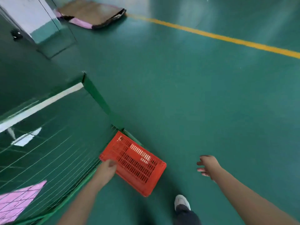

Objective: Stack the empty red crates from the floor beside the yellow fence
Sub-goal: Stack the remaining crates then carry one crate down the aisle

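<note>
Just right of the green wire fence (97, 98), the tilted red crate (138, 164) is low over the floor (194, 95). The left hand (108, 168) grips its near-left rim. The right hand (207, 164) hangs well apart to the right, fingers spread, holding nothing.

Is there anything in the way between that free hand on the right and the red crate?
Nothing visible. The right hand is open and apart from the red crate, with only bare green floor between them. The left hand holds the crate's opposite edge; the white shoe sits nearer, off that line.
</note>
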